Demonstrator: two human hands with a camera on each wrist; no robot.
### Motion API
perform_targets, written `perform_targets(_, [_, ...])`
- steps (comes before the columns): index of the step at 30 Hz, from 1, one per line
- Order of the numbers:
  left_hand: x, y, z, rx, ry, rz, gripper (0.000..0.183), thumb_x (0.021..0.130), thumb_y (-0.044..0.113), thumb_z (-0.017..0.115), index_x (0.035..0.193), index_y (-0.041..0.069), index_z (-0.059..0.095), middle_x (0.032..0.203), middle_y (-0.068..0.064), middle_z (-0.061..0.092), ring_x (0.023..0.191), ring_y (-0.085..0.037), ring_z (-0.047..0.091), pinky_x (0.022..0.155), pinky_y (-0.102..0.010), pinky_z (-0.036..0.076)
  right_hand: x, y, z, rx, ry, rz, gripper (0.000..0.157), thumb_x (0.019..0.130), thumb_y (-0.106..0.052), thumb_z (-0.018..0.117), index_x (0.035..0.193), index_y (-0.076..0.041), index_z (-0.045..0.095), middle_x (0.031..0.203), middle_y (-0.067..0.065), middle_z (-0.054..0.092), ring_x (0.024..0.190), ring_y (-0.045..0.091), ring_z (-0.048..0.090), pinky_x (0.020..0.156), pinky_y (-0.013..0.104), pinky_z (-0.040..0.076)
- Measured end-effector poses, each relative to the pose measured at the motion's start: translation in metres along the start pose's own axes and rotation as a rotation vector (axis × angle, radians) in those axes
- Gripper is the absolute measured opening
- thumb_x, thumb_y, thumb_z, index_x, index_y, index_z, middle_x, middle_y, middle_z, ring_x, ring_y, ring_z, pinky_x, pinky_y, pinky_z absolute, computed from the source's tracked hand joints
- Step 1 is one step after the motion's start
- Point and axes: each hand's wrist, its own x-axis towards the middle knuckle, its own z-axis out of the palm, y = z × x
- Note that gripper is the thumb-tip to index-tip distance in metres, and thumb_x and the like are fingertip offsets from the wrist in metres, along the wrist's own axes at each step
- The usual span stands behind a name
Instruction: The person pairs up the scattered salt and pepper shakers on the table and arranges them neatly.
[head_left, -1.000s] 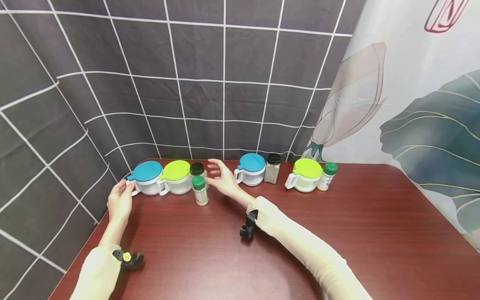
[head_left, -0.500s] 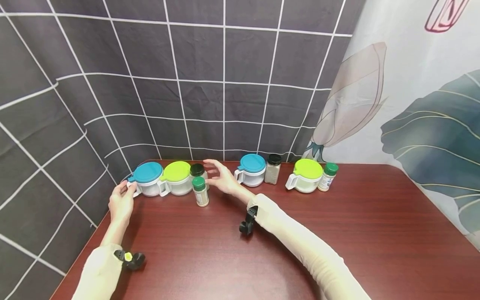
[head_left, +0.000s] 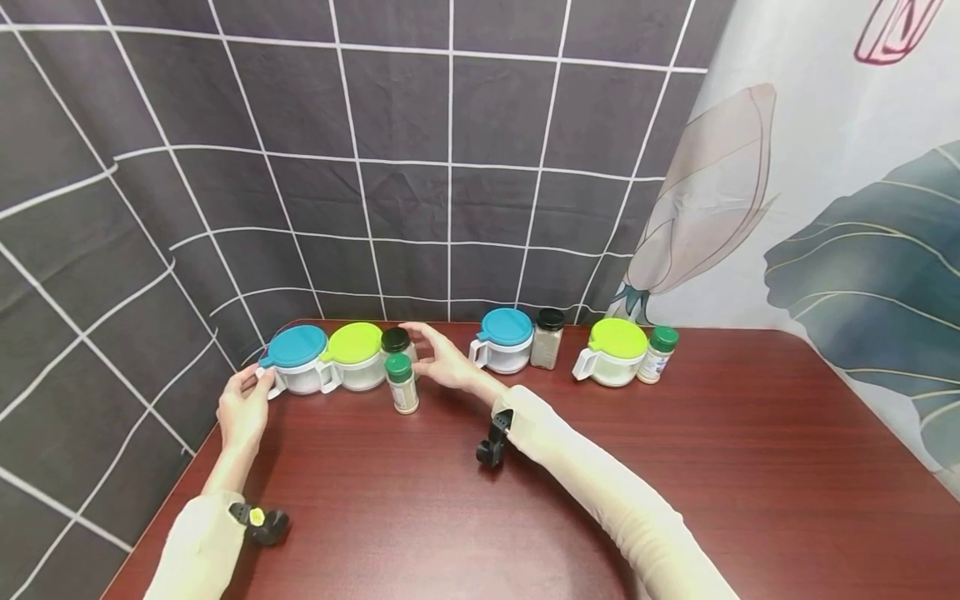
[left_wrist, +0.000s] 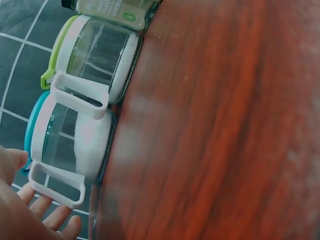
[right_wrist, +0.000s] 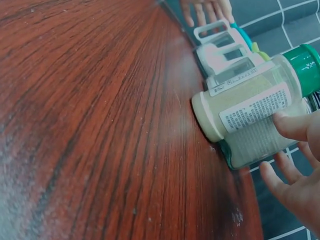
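Note:
My left hand (head_left: 243,404) is at the handle of a glass seasoning jar with a blue lid (head_left: 297,347), at the left end of the row. In the left wrist view its thumb is at the lid's tab and its loosely extended fingers lie behind the white handle (left_wrist: 57,187). My right hand (head_left: 444,360) reaches to a shaker bottle with a black cap (head_left: 395,339), thumb and fingers spread along its right side. A green-capped shaker bottle (head_left: 402,385) stands in front, partly hiding it. Between these bottles and the blue-lidded jar stands a lime-lidded jar (head_left: 356,346).
Further right on the red-brown table (head_left: 480,500) stand a second blue-lidded jar (head_left: 506,333), a second black-capped bottle (head_left: 547,340), another lime-lidded jar (head_left: 617,346) and another green-capped bottle (head_left: 657,354). A dark tile-patterned wall covering (head_left: 405,200) rises behind and at the left.
My right hand has moved slightly left, its fingers coming up to the black-capped bottle. The left hand stays at the jar's handle, and the jars and bottles stand as before.

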Motion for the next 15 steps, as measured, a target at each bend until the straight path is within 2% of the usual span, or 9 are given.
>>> perform_targets(1, [0.0004,0.0003,0.0007,0.007,-0.005,0.007,0.055,0.098,0.037,0.048,0.141,0.004,0.045,0.137,-0.022,0.053,0.114,-0.017,0.058,0.093,-0.025,0.042,0.0001,0.0001,0.0000,-0.010,0.000,-0.004,0.068,0.082,0.015,0.061,0.143,-0.002,0.035,0.141,0.020,0.046,0.124,0.035,0.051,0.093,0.032,0.053])
perform_targets(3, [0.0013,0.0005,0.0020,0.019,-0.014,0.019,0.054,0.098,0.036,0.047,0.142,0.003,0.044,0.137,-0.024,0.053,0.123,-0.030,0.054,0.092,-0.025,0.043,0.0002,0.0004,0.0000,-0.020,-0.004,-0.008,0.067,0.082,0.015,0.061,0.142,-0.001,0.035,0.140,0.020,0.046,0.124,0.035,0.051,0.094,0.035,0.052])
perform_targets(6, [0.0021,-0.0006,0.0040,0.020,-0.023,0.012,0.053,0.099,0.034,0.045,0.141,0.002,0.043,0.137,-0.025,0.052,0.124,-0.034,0.052,0.085,-0.019,0.040,0.0003,0.0014,-0.0002,-0.087,-0.011,-0.021,0.064,0.084,0.013,0.060,0.141,-0.001,0.035,0.140,0.020,0.046,0.126,0.035,0.050,0.096,0.037,0.051])
perform_targets(8, [0.0029,-0.0011,0.0058,0.010,-0.024,0.003,0.052,0.099,0.033,0.045,0.140,0.000,0.044,0.136,-0.025,0.053,0.120,-0.029,0.054,0.079,-0.012,0.036,0.0005,0.0012,-0.0005,-0.095,-0.020,-0.026,0.063,0.084,0.013,0.060,0.141,0.001,0.035,0.140,0.021,0.046,0.126,0.036,0.049,0.097,0.038,0.051])
perform_targets(11, [0.0040,-0.0013,0.0077,-0.025,-0.036,-0.011,0.053,0.099,0.031,0.045,0.139,-0.003,0.043,0.137,-0.027,0.052,0.107,-0.012,0.055,0.083,-0.014,0.037,0.0005,0.0007,-0.0011,-0.096,-0.032,-0.031,0.063,0.085,0.013,0.059,0.141,0.001,0.034,0.141,0.022,0.045,0.127,0.037,0.048,0.097,0.037,0.050])
perform_targets(13, [0.0046,-0.0010,0.0085,-0.039,-0.042,-0.017,0.053,0.099,0.031,0.045,0.140,-0.004,0.042,0.137,-0.027,0.051,0.098,-0.001,0.050,0.087,-0.016,0.040,0.0009,0.0001,-0.0012,-0.065,-0.048,-0.029,0.065,0.084,0.015,0.057,0.142,0.001,0.032,0.142,0.022,0.043,0.130,0.037,0.046,0.099,0.039,0.049])
perform_targets(15, [0.0050,-0.0010,0.0088,-0.053,-0.046,-0.023,0.054,0.100,0.030,0.044,0.140,-0.005,0.041,0.138,-0.027,0.050,0.097,0.003,0.048,0.092,-0.020,0.042,0.0017,0.0000,-0.0015,-0.064,-0.064,-0.033,0.067,0.084,0.016,0.056,0.143,0.000,0.030,0.144,0.021,0.040,0.132,0.036,0.044,0.100,0.040,0.048])
